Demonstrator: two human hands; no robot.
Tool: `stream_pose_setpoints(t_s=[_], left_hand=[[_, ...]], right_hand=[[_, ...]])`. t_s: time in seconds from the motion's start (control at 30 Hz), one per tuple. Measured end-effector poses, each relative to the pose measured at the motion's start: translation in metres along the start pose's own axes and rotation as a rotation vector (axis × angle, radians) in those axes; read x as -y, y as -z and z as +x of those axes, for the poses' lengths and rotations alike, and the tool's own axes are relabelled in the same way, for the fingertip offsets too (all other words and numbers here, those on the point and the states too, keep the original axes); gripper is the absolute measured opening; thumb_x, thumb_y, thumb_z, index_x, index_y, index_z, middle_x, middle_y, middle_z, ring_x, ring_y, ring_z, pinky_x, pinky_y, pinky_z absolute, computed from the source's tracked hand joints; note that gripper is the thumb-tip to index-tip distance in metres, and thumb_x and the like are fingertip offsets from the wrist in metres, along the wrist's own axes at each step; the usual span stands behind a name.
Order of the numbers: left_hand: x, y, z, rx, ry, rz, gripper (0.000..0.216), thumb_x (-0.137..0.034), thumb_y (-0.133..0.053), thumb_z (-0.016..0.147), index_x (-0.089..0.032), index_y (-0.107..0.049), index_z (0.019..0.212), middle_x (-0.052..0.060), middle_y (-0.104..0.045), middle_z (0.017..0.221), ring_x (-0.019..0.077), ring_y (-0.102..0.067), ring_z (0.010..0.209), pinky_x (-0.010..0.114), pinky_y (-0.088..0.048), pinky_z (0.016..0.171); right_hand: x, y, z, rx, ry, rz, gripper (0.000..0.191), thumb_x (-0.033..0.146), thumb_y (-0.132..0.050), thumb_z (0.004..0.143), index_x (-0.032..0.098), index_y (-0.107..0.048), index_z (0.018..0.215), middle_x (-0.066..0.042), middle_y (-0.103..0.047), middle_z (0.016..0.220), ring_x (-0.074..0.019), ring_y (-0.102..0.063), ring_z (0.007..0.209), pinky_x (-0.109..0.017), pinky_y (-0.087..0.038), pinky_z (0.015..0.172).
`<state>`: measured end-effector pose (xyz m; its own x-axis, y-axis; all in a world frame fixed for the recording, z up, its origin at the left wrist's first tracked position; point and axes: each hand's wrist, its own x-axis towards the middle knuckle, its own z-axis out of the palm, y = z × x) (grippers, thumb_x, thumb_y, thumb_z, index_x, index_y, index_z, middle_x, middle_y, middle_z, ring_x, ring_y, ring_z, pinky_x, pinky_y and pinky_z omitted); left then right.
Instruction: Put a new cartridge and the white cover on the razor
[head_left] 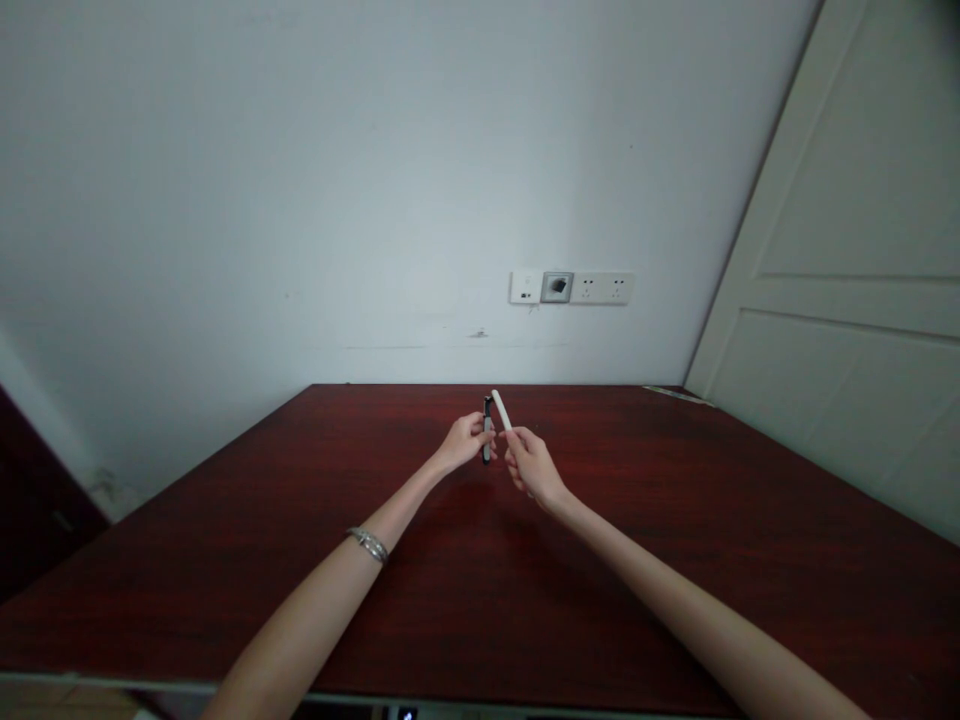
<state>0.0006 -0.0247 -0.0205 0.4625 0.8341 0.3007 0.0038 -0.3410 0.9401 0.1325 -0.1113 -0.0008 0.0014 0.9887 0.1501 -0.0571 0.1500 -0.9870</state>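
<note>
My left hand [461,440] is closed around a slim tool [487,424] with a black and grey handle and a small dark head. The tool stands nearly upright, and its kind is too small to make out. In my right hand [534,468] is a white stick [501,410] with a rounded tip, gripped near its lower end and leaning up to the left. The stick's tip is close beside the tool's head; whether they touch I cannot tell. Both hands are over the far middle of the dark red table [420,620].
Behind the table rises a pale wall [375,180] with a row of sockets [602,288]. A white panelled door [855,320] stands along the right side. A thin pale strip [679,396] lies at the table's far right corner.
</note>
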Motion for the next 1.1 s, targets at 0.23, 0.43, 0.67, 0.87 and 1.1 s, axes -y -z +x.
stream_pose_setpoints(t_s=[0.23, 0.43, 0.67, 0.87, 1.1], left_hand=[[-0.003, 0.001, 0.001, -0.017, -0.027, 0.018, 0.017, -0.025, -0.057, 0.077, -0.013, -0.047, 0.081, 0.000, -0.059, 0.061, 0.0134, -0.061, 0.050, 0.025, -0.050, 0.049], [-0.006, 0.000, 0.000, -0.003, -0.022, 0.026, 0.017, -0.025, -0.058, 0.076, -0.013, -0.046, 0.079, 0.000, -0.059, 0.060, 0.0139, -0.061, 0.050, 0.025, -0.050, 0.048], [-0.007, 0.001, -0.001, 0.002, -0.036, 0.043, 0.016, -0.025, -0.057, 0.077, -0.013, -0.046, 0.079, -0.001, -0.057, 0.059, 0.0129, -0.060, 0.048, 0.024, -0.050, 0.048], [-0.002, 0.000, 0.002, -0.006, -0.071, 0.057, 0.019, -0.024, -0.062, 0.073, -0.013, -0.048, 0.078, 0.000, -0.059, 0.066, 0.0108, -0.060, 0.055, 0.022, -0.050, 0.052], [-0.008, 0.000, 0.000, 0.027, -0.085, 0.085, 0.012, -0.021, -0.056, 0.076, -0.013, -0.049, 0.080, 0.000, -0.059, 0.064, 0.0124, -0.060, 0.054, 0.025, -0.049, 0.054]], right_hand=[[-0.005, 0.000, -0.003, 0.020, 0.033, -0.041, 0.032, 0.050, -0.044, 0.078, 0.019, -0.046, 0.086, 0.011, -0.036, 0.049, -0.0024, -0.028, 0.029, -0.014, -0.022, 0.024], [-0.014, 0.005, 0.004, -0.040, 0.098, -0.061, 0.035, 0.053, -0.043, 0.078, 0.019, -0.047, 0.087, 0.010, -0.038, 0.050, -0.0032, -0.029, 0.030, -0.015, -0.023, 0.024], [-0.009, 0.001, 0.000, -0.017, 0.120, -0.022, 0.036, 0.054, -0.045, 0.078, 0.019, -0.048, 0.087, 0.010, -0.036, 0.049, -0.0033, -0.028, 0.030, -0.015, -0.022, 0.025], [-0.006, -0.009, -0.003, 0.006, 0.081, 0.011, 0.036, 0.056, -0.047, 0.076, 0.020, -0.045, 0.081, 0.010, -0.037, 0.050, -0.0025, -0.026, 0.030, -0.016, -0.022, 0.026], [-0.005, -0.009, -0.002, -0.017, 0.099, 0.057, 0.034, 0.054, -0.046, 0.077, 0.020, -0.045, 0.082, 0.010, -0.035, 0.048, -0.0031, -0.024, 0.030, -0.016, -0.018, 0.026]])
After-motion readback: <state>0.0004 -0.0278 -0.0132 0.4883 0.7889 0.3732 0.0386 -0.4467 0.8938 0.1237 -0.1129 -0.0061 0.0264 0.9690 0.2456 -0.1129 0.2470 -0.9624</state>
